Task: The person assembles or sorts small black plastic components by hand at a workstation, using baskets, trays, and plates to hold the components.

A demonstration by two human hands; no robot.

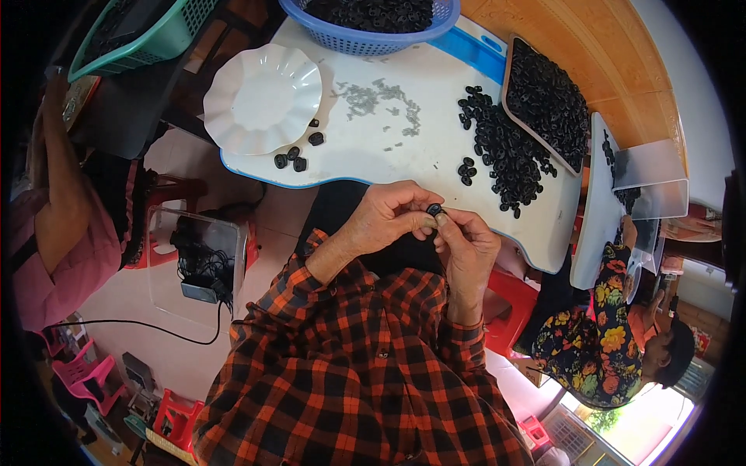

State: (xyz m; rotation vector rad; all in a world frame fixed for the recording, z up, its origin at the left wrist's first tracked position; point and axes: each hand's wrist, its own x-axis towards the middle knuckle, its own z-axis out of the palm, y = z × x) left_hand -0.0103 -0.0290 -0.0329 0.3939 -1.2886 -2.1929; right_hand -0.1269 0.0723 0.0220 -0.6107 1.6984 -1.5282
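Just past the near edge of the white table (pixel 342 159), my two hands meet over my lap. My left hand (pixel 382 216) pinches a small rounded black plastic part (pixel 434 209) between thumb and fingers. From the other side, my right hand (pixel 468 247) has its thumb and fingertips closed on the same part. The fingertips hide much of it, so its details do not show. To the right on the table spreads a pile of similar black parts (pixel 505 155). Small clear pieces (pixel 361 99) lie scattered in the middle. Several black parts (pixel 300 164) sit beside a white scalloped plate (pixel 216 109).
A blue basket (pixel 365 43) of black parts stands at the table's far edge, a tray (pixel 506 70) heaped with more at the far right. A green basket (pixel 159 45) is upper left. People sit on both sides. A clear bin (pixel 159 272) with cables stands lower left.
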